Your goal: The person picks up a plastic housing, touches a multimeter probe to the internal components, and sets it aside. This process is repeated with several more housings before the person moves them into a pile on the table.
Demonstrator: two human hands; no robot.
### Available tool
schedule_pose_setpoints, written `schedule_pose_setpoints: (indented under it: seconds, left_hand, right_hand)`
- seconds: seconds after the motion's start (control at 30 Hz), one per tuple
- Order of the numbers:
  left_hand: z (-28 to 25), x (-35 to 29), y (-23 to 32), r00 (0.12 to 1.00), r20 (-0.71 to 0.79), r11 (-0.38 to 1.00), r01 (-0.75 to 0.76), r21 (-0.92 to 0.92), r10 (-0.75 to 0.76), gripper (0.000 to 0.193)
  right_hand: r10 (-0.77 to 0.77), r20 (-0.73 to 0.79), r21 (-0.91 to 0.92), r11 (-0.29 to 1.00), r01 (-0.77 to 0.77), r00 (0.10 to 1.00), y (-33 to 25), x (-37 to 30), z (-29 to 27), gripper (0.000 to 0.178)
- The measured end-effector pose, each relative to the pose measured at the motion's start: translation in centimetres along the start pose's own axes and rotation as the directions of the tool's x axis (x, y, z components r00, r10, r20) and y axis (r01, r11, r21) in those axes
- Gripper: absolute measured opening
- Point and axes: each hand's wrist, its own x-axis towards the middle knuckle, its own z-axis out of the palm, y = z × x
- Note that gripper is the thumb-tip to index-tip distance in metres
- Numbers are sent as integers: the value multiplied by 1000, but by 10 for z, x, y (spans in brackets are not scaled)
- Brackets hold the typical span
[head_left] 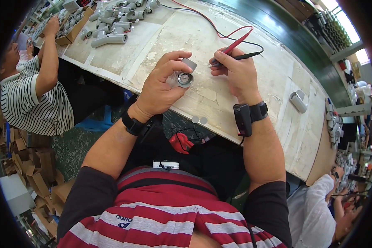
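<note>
A worn, pale table (pixel 211 101) is stretching across a busy workroom, and a green floor (pixel 74 144) is showing below its near edge. At the left, a co-worker in a striped shirt (pixel 37 93) is sitting beside it, and flattened-looking cardboard boxes (pixel 43 163) are piling up behind. At the lower right, another person in a white top (pixel 312 211) is leaning near more grey parts.

Over the table we are raising both hands. Our left hand (pixel 163 84) is grasping a short grey fitting (pixel 186 78) between thumb and fingers, and its round metal-rimmed end is facing us. Something silvery is sitting inside that end, though it is showing too small for us to be sure what. Our right hand (pixel 239 74) is gripping a red probe (pixel 236 42) and a black probe (pixel 248 55) together, and their tips are pointing toward the fitting, near it but apart.

Thin wires (pixel 213 25) are running from the probes to the far edge. Grey pipe pieces (pixel 115 20) are lying heaped at the upper left, beside an open carton (pixel 75 29), while a single grey piece (pixel 298 102) is resting alone at the right.
</note>
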Motion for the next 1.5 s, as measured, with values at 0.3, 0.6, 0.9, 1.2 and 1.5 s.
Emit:
schedule_pose_setpoints:
  seconds: [0.3, 0.6, 0.9, 1.2, 1.5]
  left_hand:
    - [-23, 4, -27, 898, -237, 910, 301, -287, -372, 42]
    - [-159, -19, -97, 801, -477, 716, 567, 408, -362, 40]
    - [-286, -33, -143, 892, -235, 537, 425, 729, -386, 58]
    - [17, 80, 131, 882, 471, 877, -246, 413, 26, 48]
    - [237, 168, 166, 493, 869, 797, -540, 273, 36, 55]
  right_hand:
    - [-7, -17, 17, 1000, 7, 1000, 1, 3, -7, 17]
    - [-9, -51, 42, 999, 11, 999, 2, 2, -9, 14]
    - [-35, -24, 53, 998, 36, 999, 0, 10, 1, 14]
    - [121, -57, 503, 861, -76, 991, 8, 0, -12, 12]
    - [-14, 40, 83, 996, 10, 999, -7, -4, -31, 15]
